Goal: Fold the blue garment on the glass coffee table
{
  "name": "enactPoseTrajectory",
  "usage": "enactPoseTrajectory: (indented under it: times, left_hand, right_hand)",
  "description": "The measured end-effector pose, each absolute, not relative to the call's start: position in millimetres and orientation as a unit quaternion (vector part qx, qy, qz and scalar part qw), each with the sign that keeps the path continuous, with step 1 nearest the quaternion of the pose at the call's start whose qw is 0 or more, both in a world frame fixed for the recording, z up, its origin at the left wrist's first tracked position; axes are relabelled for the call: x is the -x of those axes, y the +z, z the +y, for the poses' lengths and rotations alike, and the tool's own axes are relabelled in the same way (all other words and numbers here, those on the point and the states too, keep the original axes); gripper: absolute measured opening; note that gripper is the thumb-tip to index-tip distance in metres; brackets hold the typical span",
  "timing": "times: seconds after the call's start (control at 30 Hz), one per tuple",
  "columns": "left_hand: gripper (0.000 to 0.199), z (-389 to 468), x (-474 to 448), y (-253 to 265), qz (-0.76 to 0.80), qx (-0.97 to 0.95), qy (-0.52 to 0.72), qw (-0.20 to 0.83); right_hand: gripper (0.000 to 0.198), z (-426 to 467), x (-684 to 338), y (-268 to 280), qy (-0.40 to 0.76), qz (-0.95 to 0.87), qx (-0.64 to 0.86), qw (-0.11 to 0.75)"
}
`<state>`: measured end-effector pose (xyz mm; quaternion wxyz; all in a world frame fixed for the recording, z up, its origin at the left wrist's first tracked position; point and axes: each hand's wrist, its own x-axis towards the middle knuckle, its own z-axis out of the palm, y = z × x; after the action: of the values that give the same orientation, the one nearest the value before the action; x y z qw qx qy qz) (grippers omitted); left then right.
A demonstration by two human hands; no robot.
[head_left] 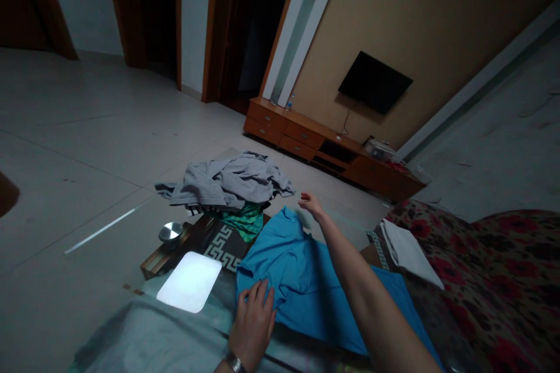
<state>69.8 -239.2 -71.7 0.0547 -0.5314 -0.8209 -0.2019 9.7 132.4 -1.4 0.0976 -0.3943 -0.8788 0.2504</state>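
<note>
The left hand (252, 322) lies flat, fingers spread, on a bright blue cotton shirt (301, 280) spread over the glass-topped table (175, 245) — the right hand (311, 204) (open, empty) reaches past its far edge.

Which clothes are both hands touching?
The bright blue shirt spread flat; left hand presses its sleeve, right hand its far edge. The crumpled grey clothes lie untouched.

Two hands show: the left hand (252, 322) and the right hand (311, 204). One blue shirt (301, 280) lies spread on one desk (175, 256). There is one heap of grey clothes (227, 182), one green garment (243, 220), one metal bowl (170, 232), one folded white cloth (409, 252) and one television (374, 81).
</note>
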Motion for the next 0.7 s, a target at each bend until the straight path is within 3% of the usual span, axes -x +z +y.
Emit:
enactPoseTrajectory:
  times: [0.2,0.43,0.57,0.7]
  left_hand:
    - [0.038,-237.8,-68.5,-73.1,-0.819,0.533,-0.202,0.061]
    - [0.037,-236.3,-69.0,-75.5,-0.82,0.533,-0.196,0.07]
    - [0.036,-236.0,-69.9,-72.4,-0.832,0.512,-0.203,0.06]
    - [0.034,-234.5,-70.8,-75.7,-0.829,0.513,-0.211,0.067]
  right_hand:
    - [0.017,134.3,-41.1,-28.7,0.272,-0.858,0.435,0.028]
    - [0.012,128.3,-25.3,-52.1,0.285,-0.841,0.457,0.038]
    - [0.019,124.9,-18.5,-43.2,0.356,-0.848,0.389,0.042]
    - [0.035,115.7,-26.6,-29.9,0.445,-0.853,0.273,-0.021]
